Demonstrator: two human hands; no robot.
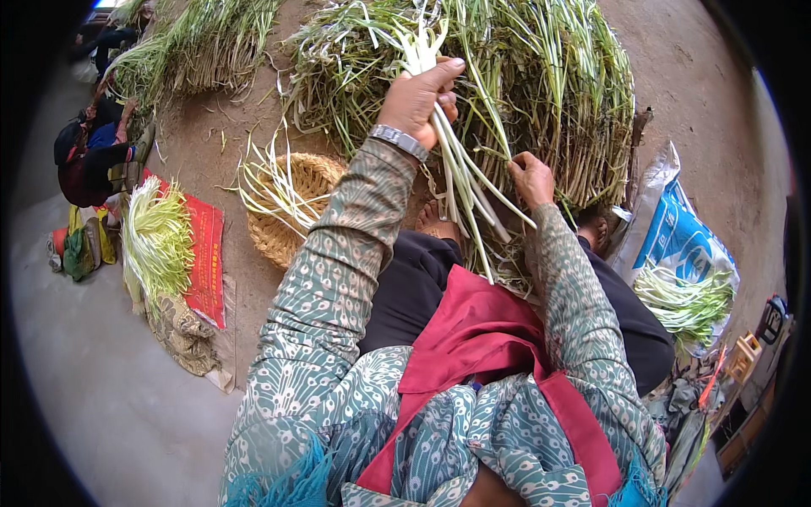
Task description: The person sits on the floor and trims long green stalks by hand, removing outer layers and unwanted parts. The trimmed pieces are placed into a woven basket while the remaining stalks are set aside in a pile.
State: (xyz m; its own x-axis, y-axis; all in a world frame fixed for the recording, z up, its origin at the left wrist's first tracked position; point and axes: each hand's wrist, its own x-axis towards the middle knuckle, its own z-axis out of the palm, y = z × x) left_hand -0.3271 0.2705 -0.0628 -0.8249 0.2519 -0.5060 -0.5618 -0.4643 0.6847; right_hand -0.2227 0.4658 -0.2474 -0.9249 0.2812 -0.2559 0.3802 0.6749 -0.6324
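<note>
My left hand (418, 104), with a metal-band watch at the wrist, is closed around a bundle of pale stalks (466, 184). The stalks hang down past the hand towards my lap, and their white tops fan out above it. My right hand (531, 179) pinches a long green stalk (485, 95) between thumb and fingers at the front of a big heap of leafy stalks (557, 101). This heap lies in front of me, brown at the near ends and green above. Loose peelings (507, 266) lie on the ground between my feet.
A woven straw basket (269, 234) with a few pale stalks stands to the left. Beyond it, trimmed stalks (158, 234) rest on a red sack (206, 253). At right, more stalks (684, 301) lie on a blue-and-white sack (671, 222). A person (95, 152) sits at far left by another heap (203, 57).
</note>
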